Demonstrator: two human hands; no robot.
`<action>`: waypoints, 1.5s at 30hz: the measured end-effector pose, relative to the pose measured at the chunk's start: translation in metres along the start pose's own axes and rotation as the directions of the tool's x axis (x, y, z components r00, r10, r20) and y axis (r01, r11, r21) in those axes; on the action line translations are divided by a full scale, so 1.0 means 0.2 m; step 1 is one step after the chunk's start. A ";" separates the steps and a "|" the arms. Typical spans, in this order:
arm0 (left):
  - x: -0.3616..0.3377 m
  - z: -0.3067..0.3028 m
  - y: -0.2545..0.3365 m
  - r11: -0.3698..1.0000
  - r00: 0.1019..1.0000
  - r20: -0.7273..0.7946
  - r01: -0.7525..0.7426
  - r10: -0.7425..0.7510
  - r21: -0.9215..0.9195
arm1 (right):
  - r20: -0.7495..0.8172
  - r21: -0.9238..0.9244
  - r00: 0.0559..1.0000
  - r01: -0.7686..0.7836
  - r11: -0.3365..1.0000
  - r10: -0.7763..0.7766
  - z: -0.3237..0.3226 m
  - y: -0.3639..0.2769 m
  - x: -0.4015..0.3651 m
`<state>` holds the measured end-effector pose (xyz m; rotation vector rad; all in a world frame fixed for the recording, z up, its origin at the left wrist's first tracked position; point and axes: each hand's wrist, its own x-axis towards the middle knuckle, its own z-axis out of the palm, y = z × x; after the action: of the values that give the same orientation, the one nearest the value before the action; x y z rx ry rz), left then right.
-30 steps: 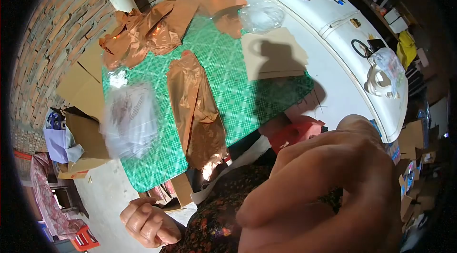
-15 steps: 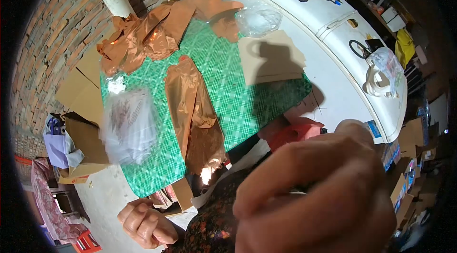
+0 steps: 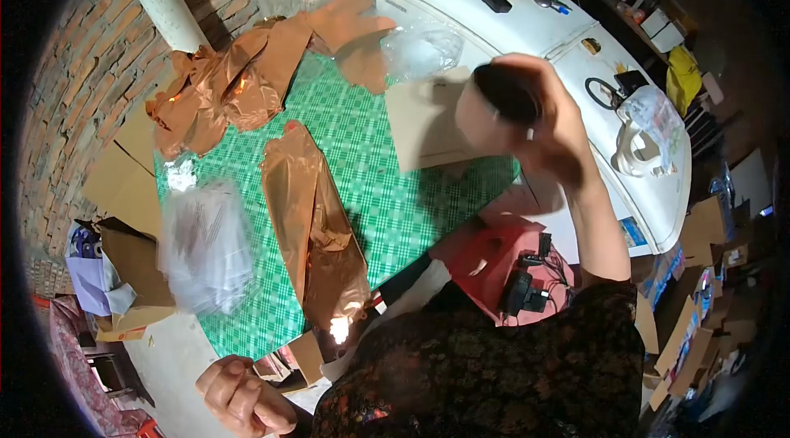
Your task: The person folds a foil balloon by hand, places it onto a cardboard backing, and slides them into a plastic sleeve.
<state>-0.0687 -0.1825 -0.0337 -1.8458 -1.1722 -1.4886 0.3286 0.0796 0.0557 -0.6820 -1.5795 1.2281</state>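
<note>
My right hand [image 3: 553, 129] is raised over the right side of the table, its fingers curled round a dark, blurred form that I cannot make out. Beneath it lies a stack of beige sheets [image 3: 420, 129], partly in shadow. At the lower left my left hand [image 3: 243, 399] is closed in a loose fist beyond the table's front edge, with nothing visible in it. A folded copper-brown plastic bag [image 3: 309, 220] lies mid-table on the green checked cloth [image 3: 403, 207]. To its left is a pile of clear plastic bags [image 3: 206, 253].
Crumpled brown plastic [image 3: 234, 88] and a clear bag [image 3: 424, 51] lie at the back. A long white appliance [image 3: 551, 39] flanks the right. Black adapters with cables [image 3: 527, 290] sit on red material near my body. A cardboard box [image 3: 136, 265] stands left, by the brick wall [image 3: 90, 67].
My right hand has moved away from the camera, up and out over the beige sheets. The view has shifted slightly. My left hand remains closed, and the folded brown bag stays in place.
</note>
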 end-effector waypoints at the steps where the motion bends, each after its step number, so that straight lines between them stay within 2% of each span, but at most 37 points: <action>1: 0.00 0.01 -0.01 1.000 1.000 0.006 -0.012 0.012 -0.010 | -0.066 -0.109 0.998 0.011 0.994 -0.019 -0.10 0.05 0.05; 2: 0.00 0.03 -0.01 1.000 1.000 0.009 0.002 -0.002 -0.019 | -0.139 -0.372 0.987 0.022 0.928 -0.079 -0.21 0.12 0.12; 3: 0.00 0.04 0.00 0.999 1.000 0.012 0.018 -0.017 -0.029 | -0.222 -0.384 0.972 -0.010 0.923 -0.082 -0.32 0.21 0.19; 4: 0.00 0.05 0.00 0.999 0.999 0.016 0.032 -0.032 -0.038 | -0.291 -0.525 0.951 -0.068 0.848 -0.105 -0.44 0.27 0.26; 5: 0.00 0.06 0.00 0.999 0.999 0.020 0.040 -0.040 -0.023 | -0.367 -0.582 0.924 -0.137 0.802 -0.109 -0.60 0.38 0.34; 7: -0.01 0.06 0.00 0.998 0.998 0.032 0.055 -0.055 0.009 | -0.465 -0.662 0.871 -0.221 0.716 -0.161 -0.83 0.51 0.47; 9: 0.03 0.04 0.00 0.998 0.992 0.109 0.062 -0.063 0.010 | -0.502 -0.778 0.819 -0.287 0.559 -0.278 -0.94 0.51 0.56; 14: 0.04 0.04 0.02 0.987 0.970 0.197 0.127 -0.144 0.100 | -0.611 -0.756 0.703 -0.380 0.533 -0.365 -1.37 0.71 0.83; 19: 0.09 0.01 0.00 0.983 0.926 0.341 0.122 -0.163 0.139 | -0.701 -0.703 0.598 -0.488 0.517 -0.389 -1.55 0.81 1.01; 22: 0.09 0.11 0.06 0.961 0.941 0.225 0.216 -0.252 0.174 | -0.683 -0.716 0.650 -0.506 0.482 -0.332 -1.55 0.84 1.03; 23: 0.10 0.12 0.06 0.963 0.941 0.230 0.212 -0.246 0.164 | -0.675 -0.721 0.673 -0.516 0.462 -0.303 -1.53 0.83 1.02; 28: 0.12 0.15 0.07 0.960 0.937 0.251 0.194 -0.242 0.201 | -0.651 -0.756 0.675 -0.540 0.370 -0.348 -1.58 0.93 1.05; 30: 0.21 0.23 0.00 0.990 0.976 0.215 -0.050 0.021 0.131 | -0.606 -0.795 0.707 -0.517 0.318 -0.365 -1.65 0.96 1.05; 31: 0.17 0.21 0.00 0.991 0.980 0.198 -0.015 -0.012 0.134 | -0.564 -0.825 0.720 -0.463 0.326 -0.404 -1.68 0.99 1.04; 32: 0.14 0.18 0.00 0.990 0.982 0.181 0.020 -0.045 0.137 | -0.565 -0.825 0.740 -0.519 0.225 -0.365 -1.68 0.95 1.04; 33: 0.15 0.16 -0.01 0.995 0.975 0.223 0.003 -0.026 0.099 | -0.425 -0.888 0.698 -0.445 0.116 -0.577 -1.65 0.96 1.01; 34: 0.16 0.16 0.00 0.996 0.978 0.207 0.008 -0.026 0.086 | -0.420 -0.898 0.689 -0.412 0.157 -0.591 -1.53 0.87 0.97; 35: 0.16 0.17 0.01 0.997 0.982 0.189 0.012 -0.026 0.074 | -0.270 -0.961 0.686 -0.241 0.138 -0.676 -1.42 0.83 0.93; 36: 0.17 0.17 0.03 0.992 0.976 0.199 0.069 -0.090 0.108 | -0.240 -0.971 0.728 -0.171 0.168 -0.643 -1.23 0.74 0.85; 37: 0.17 0.17 0.04 0.983 0.968 0.202 0.121 -0.148 0.138 | -0.234 -0.963 0.730 -0.084 0.256 -0.643 -1.20 0.79 0.82; 38: 0.18 0.18 0.06 0.970 0.958 0.207 0.163 -0.199 0.180 | -0.106 -0.990 0.747 -0.019 0.138 -0.656 -1.02 0.76 0.70; 40: 0.19 0.19 0.06 0.944 0.931 0.231 0.226 -0.282 0.242 | -0.015 -0.962 0.839 0.135 0.235 -0.544 -0.68 0.75 0.47; 41: 0.17 0.20 0.04 0.932 0.914 0.253 0.250 -0.316 0.261 | 0.010 -0.952 0.874 0.157 0.263 -0.485 -0.44 0.73 0.33; 42: 0.15 0.19 0.02 0.923 0.891 0.293 0.266 -0.346 0.279 | 0.269 -0.877 0.777 0.442 0.189 -0.570 -0.37 0.85 0.26; 43: 0.11 0.19 -0.01 0.909 0.867 0.315 0.301 -0.387 0.288 | 0.219 -0.889 0.856 0.373 0.267 -0.468 -0.16 0.85 0.09; 44: 0.09 0.21 -0.04 0.907 0.854 0.331 0.319 -0.401 0.275 | 0.351 -0.824 0.811 0.505 0.256 -0.467 -0.12 1.00 -0.02; 45: 0.06 0.23 -0.08 0.906 0.843 0.346 0.336 -0.412 0.259 | 0.404 -0.789 0.809 0.544 0.284 -0.427 0.04 0.99 -0.12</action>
<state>-0.0584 -0.1336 -0.0368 -1.9106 -1.8958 -1.1581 0.3034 0.1201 -0.1376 -0.6468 -2.2994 -0.1654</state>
